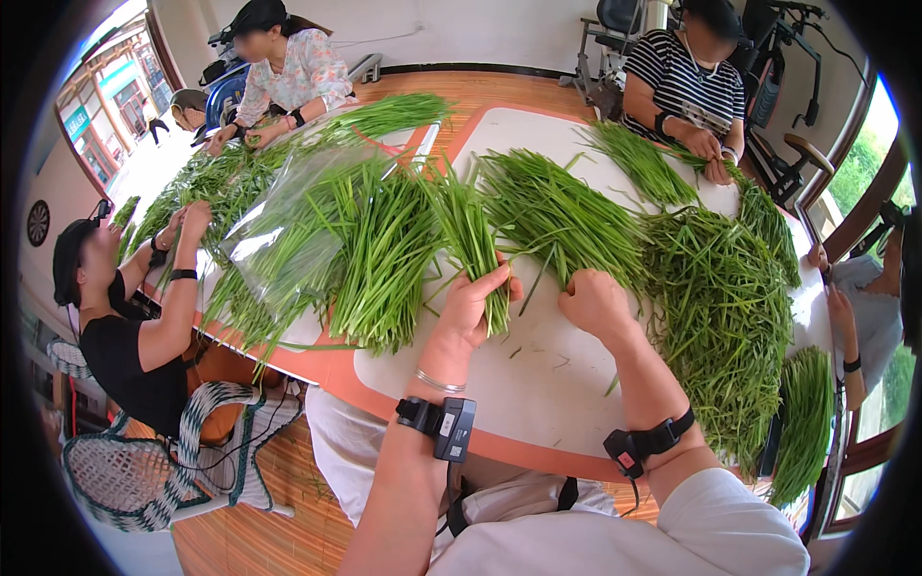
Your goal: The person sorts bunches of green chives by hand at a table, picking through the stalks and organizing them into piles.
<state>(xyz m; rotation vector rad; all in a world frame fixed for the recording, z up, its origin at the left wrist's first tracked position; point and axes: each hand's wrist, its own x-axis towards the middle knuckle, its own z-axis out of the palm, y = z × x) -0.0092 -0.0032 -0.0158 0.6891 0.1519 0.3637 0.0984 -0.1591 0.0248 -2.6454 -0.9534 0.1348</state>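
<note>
A bunch of garlic chives [469, 226] stands tilted in my left hand [475, 300], its pale cut ends by my fingers and its green blades pointing away. My right hand [594, 305] is curled closed just to the right, over the white tabletop [499, 398]; what its fingers hold, if anything, is hidden. Beyond it lies a neat sheaf of chives [567, 211], tips and stems roughly in line. Left of my left hand a thick sheaf [389, 264] rests with its stem ends toward me, partly beside a clear plastic bag [288, 226].
A large loose heap of chives [715, 326] covers the table's right side, with another bundle [805, 422] beyond it. More chives [226, 197] spread over the left table. Several people work around the tables. A woven chair [125, 475] stands at lower left.
</note>
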